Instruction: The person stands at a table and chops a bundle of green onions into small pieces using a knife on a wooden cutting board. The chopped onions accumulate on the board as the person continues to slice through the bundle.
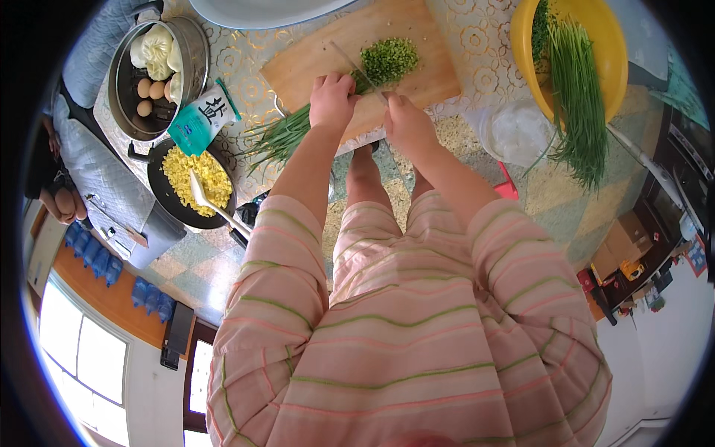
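My left hand (333, 100) presses a bundle of long green chives (285, 136) onto a wooden cutting board (313, 56); the uncut ends trail off the board to the left. In my right hand (406, 120) is a kitchen knife (357, 67), its blade across the bundle's cut end, just right of my left fingers. A heap of finely chopped chives (389, 58) lies on the board beyond the blade. More whole chives (581, 100) hang over the rim of a yellow bowl (614, 61) at the right.
Left on the patterned tablecloth stand a metal pot (192, 56) with eggs and a knotted plastic bag, a teal-and-white packet (204, 120), and a black pan (167, 204) of scrambled egg with a white spatula (198, 190). A basin (268, 17) is beyond the board. Another person (56, 195) sits far left.
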### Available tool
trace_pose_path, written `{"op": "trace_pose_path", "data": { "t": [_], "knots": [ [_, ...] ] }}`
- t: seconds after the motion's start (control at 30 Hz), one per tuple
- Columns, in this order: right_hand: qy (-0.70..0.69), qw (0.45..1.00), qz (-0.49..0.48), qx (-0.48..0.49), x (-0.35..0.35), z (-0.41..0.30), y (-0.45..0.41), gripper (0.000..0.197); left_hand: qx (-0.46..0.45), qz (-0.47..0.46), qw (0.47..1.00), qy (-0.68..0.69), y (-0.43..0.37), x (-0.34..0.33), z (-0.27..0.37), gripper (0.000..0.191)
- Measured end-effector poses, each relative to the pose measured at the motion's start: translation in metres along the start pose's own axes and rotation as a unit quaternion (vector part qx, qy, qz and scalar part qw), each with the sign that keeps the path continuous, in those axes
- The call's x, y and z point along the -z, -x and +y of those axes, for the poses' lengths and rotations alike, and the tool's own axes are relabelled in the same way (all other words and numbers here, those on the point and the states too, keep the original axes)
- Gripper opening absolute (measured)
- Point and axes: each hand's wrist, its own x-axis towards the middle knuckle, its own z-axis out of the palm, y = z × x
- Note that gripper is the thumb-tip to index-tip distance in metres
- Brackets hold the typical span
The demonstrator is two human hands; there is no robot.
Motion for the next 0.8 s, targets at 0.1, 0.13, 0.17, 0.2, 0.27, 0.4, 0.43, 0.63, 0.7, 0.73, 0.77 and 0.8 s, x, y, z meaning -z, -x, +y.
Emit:
{"op": "trace_pose_path", "data": {
  "t": [0.1, 0.13, 0.17, 0.2, 0.27, 0.4, 0.43, 0.63, 0.7, 0.73, 0.77, 0.8],
  "knots": [
    [0.020, 1.000, -0.006, 0.008, -0.001, -0.005, -0.001, 0.021, 0.001, 0.001, 1.000, 0.001, -0.001, -0.001, 0.000, 0.022],
    [0.027, 1.000, -0.008, 0.011, -0.002, -0.007, -0.002, 0.021, 0.008, -0.010, 1.000, 0.001, -0.001, -0.001, 0.001, 0.022],
    [0.040, 0.999, -0.011, 0.014, -0.002, -0.008, -0.003, 0.022, 0.015, -0.021, 1.000, 0.000, -0.002, -0.001, 0.001, 0.022],
    [0.054, 0.998, -0.015, 0.016, -0.001, -0.010, -0.004, 0.022, 0.015, -0.021, 1.000, -0.002, -0.002, -0.001, 0.001, 0.021],
    [0.073, 0.997, -0.021, 0.016, -0.002, -0.012, -0.005, 0.024, 0.016, -0.022, 1.000, -0.007, -0.002, -0.002, 0.001, 0.021],
    [0.085, 0.996, 0.005, 0.022, -0.013, -0.014, -0.014, 0.026, 0.017, -0.019, 1.000, 0.000, -0.001, -0.003, 0.000, 0.021],
    [0.086, 0.996, 0.017, 0.026, -0.018, -0.012, -0.016, 0.026, 0.015, -0.018, 1.000, 0.004, -0.001, -0.002, 0.001, 0.021],
    [-0.022, 0.998, 0.052, -0.010, -0.027, 0.002, -0.028, 0.025, -0.006, 0.011, 1.000, 0.010, 0.001, -0.002, 0.000, 0.021],
    [-0.051, 0.997, 0.050, -0.025, -0.026, 0.009, -0.026, 0.027, -0.004, 0.020, 1.000, 0.018, 0.001, -0.003, 0.000, 0.021],
    [-0.065, 0.996, 0.050, -0.033, -0.025, 0.012, -0.025, 0.028, -0.003, 0.029, 0.999, 0.031, 0.002, -0.005, -0.001, 0.021],
    [-0.049, 0.997, 0.057, -0.015, -0.022, 0.015, -0.025, 0.028, -0.002, 0.037, 0.998, 0.044, 0.002, -0.007, -0.001, 0.021],
    [-0.033, 0.998, 0.059, 0.003, -0.013, 0.011, -0.021, 0.028, 0.003, 0.039, 0.998, 0.041, 0.005, -0.007, -0.002, 0.021]
  ]
}}
